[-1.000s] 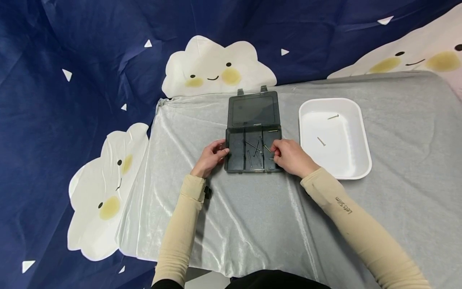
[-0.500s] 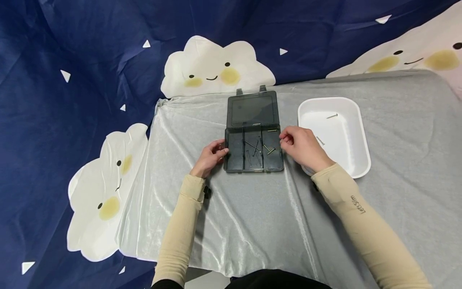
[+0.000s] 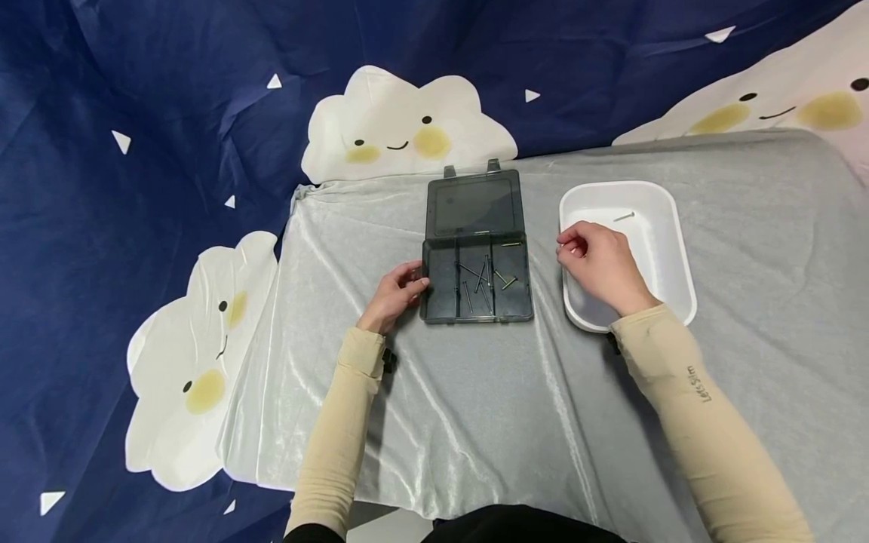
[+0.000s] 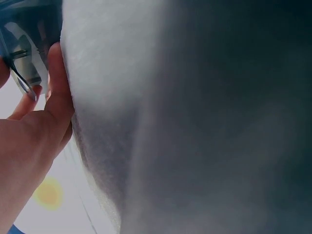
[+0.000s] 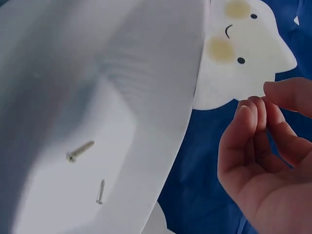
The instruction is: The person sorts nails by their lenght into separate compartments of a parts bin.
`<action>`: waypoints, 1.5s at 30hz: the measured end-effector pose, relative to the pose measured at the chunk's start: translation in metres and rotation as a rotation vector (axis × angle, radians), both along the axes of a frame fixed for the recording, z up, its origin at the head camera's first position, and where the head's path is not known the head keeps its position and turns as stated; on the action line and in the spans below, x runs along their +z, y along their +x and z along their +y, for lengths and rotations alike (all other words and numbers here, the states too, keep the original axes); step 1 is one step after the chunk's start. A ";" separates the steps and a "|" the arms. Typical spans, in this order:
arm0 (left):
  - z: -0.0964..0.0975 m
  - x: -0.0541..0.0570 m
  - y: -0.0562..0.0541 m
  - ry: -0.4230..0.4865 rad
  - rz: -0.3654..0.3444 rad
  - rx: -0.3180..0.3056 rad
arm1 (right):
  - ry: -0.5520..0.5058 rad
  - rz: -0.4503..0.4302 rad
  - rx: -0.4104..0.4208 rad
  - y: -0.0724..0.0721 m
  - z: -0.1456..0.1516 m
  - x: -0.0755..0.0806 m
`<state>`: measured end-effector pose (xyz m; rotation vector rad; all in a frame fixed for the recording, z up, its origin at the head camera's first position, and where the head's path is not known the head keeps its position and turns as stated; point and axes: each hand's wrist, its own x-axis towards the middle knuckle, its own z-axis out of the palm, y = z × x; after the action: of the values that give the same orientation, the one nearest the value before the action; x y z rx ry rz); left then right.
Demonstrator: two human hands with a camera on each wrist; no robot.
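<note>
- A navy cloth point(image 3: 204, 45) with smiling white clouds point(image 3: 380, 113) spreads beyond both hands and off to the left of the left hand.
- The table point(image 3: 475, 407), under a sheeny grey cover, lies beneath both hands.
- Beige sleeves point(image 3: 339, 430) run back from the two wrists toward the person; the one behind the right hand bears dark lettering.
- A white tray point(image 3: 668, 271) sits below the right hand and reaches out to its right.
- A dark, see-through case point(image 3: 441, 279) lies between the hands, touching the left and apart from the right. Its lid point(image 3: 475, 204) is folded back, farther from the person than the left hand.
- The right hand point(image 3: 600, 264) hangs over the tray's near-left side, fingers curled, thumb and fingertips together.
- The left hand point(image 3: 394, 298) is clamped on the case's left edge, thumb over the rim, fingers along the side.
- Long dark screws point(image 3: 468, 298) lie crisscrossed in the case's middle compartment, to the right of the left hand.
- Brassy screws point(image 3: 509, 284) lie in the compartment nearest the right hand.
- Two pale screws point(image 5: 80, 151) rest in the tray, below the right hand, well apart from its fingertips.
</note>
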<state>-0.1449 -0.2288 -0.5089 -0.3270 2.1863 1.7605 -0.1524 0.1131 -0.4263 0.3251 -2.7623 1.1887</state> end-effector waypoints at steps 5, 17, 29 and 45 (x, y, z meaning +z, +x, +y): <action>0.000 0.001 -0.001 0.005 -0.001 0.000 | 0.019 -0.002 -0.025 -0.005 0.012 0.009; 0.001 0.002 0.001 0.009 0.000 0.002 | 0.143 -0.076 0.018 -0.038 0.052 0.031; 0.000 0.001 0.001 -0.003 -0.002 0.004 | 0.306 -0.222 0.116 -0.074 0.072 0.007; -0.002 -0.002 -0.001 0.003 -0.013 0.003 | 0.517 -0.411 0.177 -0.087 0.062 -0.022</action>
<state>-0.1463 -0.2307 -0.5106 -0.3399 2.1755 1.7576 -0.2390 0.1753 -0.4483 0.4153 -3.4490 0.5925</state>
